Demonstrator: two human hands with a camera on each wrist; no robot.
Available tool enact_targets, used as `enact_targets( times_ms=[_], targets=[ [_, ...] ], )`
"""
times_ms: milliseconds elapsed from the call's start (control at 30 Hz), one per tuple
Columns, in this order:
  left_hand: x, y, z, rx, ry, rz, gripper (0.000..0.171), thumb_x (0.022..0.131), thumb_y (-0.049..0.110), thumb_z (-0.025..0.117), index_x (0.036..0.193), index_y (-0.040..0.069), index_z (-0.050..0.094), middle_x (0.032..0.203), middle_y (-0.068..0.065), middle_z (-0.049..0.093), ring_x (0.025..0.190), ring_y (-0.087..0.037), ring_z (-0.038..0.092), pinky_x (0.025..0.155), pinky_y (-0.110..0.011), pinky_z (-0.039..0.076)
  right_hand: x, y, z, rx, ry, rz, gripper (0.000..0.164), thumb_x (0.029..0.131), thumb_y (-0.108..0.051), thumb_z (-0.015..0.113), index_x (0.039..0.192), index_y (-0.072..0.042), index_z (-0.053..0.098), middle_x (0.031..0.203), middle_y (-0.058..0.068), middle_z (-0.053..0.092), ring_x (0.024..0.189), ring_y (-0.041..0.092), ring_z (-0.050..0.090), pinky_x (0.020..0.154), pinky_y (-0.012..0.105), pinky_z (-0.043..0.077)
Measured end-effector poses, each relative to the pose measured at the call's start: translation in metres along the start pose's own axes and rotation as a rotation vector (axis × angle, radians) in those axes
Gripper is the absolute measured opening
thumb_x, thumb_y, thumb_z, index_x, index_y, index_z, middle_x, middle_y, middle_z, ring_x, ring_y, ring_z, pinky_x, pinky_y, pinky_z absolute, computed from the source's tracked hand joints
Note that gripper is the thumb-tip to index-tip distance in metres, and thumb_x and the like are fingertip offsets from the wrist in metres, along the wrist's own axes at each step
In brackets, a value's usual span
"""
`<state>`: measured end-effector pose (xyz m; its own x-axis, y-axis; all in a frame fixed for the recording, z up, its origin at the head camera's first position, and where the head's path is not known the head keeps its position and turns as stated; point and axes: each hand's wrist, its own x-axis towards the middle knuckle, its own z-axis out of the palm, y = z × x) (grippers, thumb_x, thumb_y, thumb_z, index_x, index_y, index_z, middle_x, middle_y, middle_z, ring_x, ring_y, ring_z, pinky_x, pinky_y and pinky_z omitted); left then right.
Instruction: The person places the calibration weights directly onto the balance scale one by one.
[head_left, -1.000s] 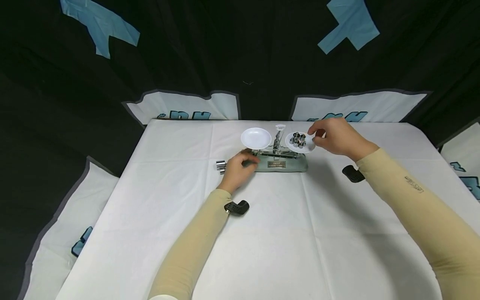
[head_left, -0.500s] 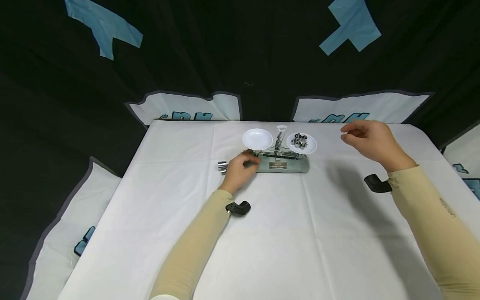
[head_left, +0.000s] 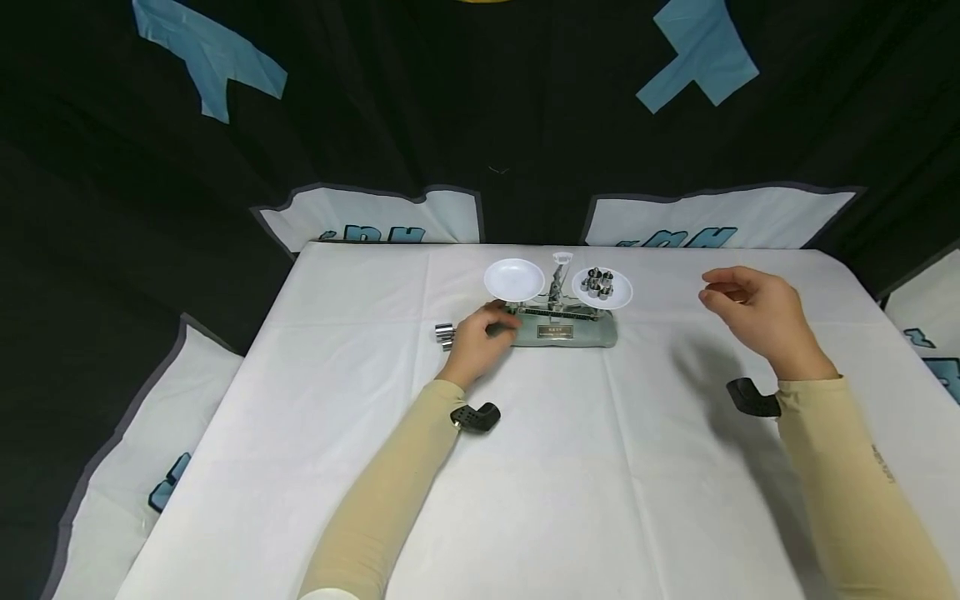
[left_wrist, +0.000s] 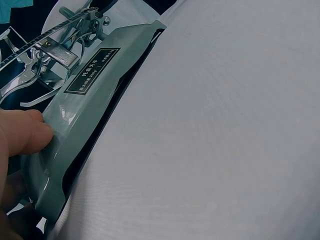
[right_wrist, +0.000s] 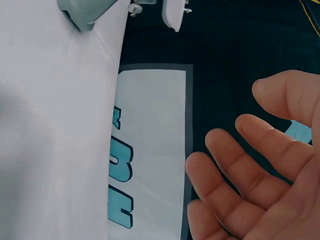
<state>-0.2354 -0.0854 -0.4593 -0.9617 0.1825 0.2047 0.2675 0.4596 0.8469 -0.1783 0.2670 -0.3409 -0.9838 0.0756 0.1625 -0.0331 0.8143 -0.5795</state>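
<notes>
A green pan balance (head_left: 577, 332) stands near the far edge of the table. My left hand (head_left: 477, 340) grips the left end of its base. In the left wrist view the thumb (left_wrist: 30, 132) lies on the painted base (left_wrist: 82, 117), and the other fingers are dark at its end. On the balance's right pan (head_left: 624, 293) sit several small metal weights (head_left: 597, 283). The left pan (head_left: 513, 279) bears nothing. Off to the right, my right hand (head_left: 761, 315) hovers above the table; its relaxed fingers (right_wrist: 240, 165) hold nothing in the right wrist view.
Just left of my left hand, shiny metal cylinders (head_left: 444, 332) lie partly hidden behind it. A white cloth covers the table (head_left: 540, 483). Behind the far edge hangs a black curtain (head_left: 420, 100) with blue and white patches.
My right hand has left the right pan's edge, moving right, then slightly nearer to me. The weights stay on the pan. My left hand keeps its place on the base.
</notes>
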Motion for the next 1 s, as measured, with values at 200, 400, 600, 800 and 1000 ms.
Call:
enact_targets(
  times_ms=[200,400,600,800,1000],
  targets=[
    [0.001,0.000,0.001,-0.004,-0.001,-0.005,0.013,0.085,0.012,0.067,0.096,0.009,0.074,0.137,-0.008,0.059,0.136,-0.020,0.048,0.116,-0.034,0.036,-0.006,0.007,0.005,-0.012,0.041,-0.014,0.047,0.096,-0.032,0.055,0.132,-0.002,0.056,0.130,0.027,0.058,0.119,0.042,0.052,0.089,0.057,0.048],
    [0.000,0.002,0.001,-0.016,-0.009,-0.008,0.013,0.086,0.012,0.068,0.097,0.009,0.074,0.137,-0.008,0.059,0.137,-0.020,0.047,0.116,-0.035,0.036,-0.009,0.014,0.009,-0.047,0.051,-0.069,0.052,0.094,-0.028,0.058,0.137,-0.001,0.051,0.139,0.031,0.049,0.123,0.048,0.047,0.095,0.066,0.042],
    [-0.001,0.005,-0.004,-0.020,-0.053,-0.044,0.015,0.087,0.015,0.067,0.099,0.010,0.074,0.140,-0.008,0.057,0.139,-0.020,0.044,0.118,-0.036,0.033,-0.010,0.023,0.012,-0.042,0.056,-0.087,0.055,0.093,-0.026,0.060,0.140,0.001,0.048,0.142,0.030,0.047,0.125,0.049,0.047,0.097,0.067,0.040],
    [0.001,0.008,-0.012,-0.015,-0.087,-0.050,0.018,0.087,0.015,0.066,0.102,0.011,0.074,0.140,-0.009,0.056,0.138,-0.022,0.045,0.118,-0.035,0.032,-0.012,0.025,0.013,-0.031,0.057,-0.041,0.056,0.095,-0.030,0.058,0.142,-0.002,0.046,0.145,0.029,0.044,0.107,0.050,0.056,0.094,0.067,0.042],
    [0.004,0.010,-0.024,-0.039,-0.061,-0.059,0.024,0.085,0.012,0.067,0.109,0.009,0.070,0.136,-0.006,0.060,0.135,-0.022,0.049,0.114,-0.038,0.038,-0.012,0.024,0.013,-0.021,0.042,-0.016,0.057,0.095,-0.031,0.058,0.143,-0.003,0.046,0.146,0.028,0.043,0.114,0.049,0.052,0.096,0.068,0.041]
  ],
)
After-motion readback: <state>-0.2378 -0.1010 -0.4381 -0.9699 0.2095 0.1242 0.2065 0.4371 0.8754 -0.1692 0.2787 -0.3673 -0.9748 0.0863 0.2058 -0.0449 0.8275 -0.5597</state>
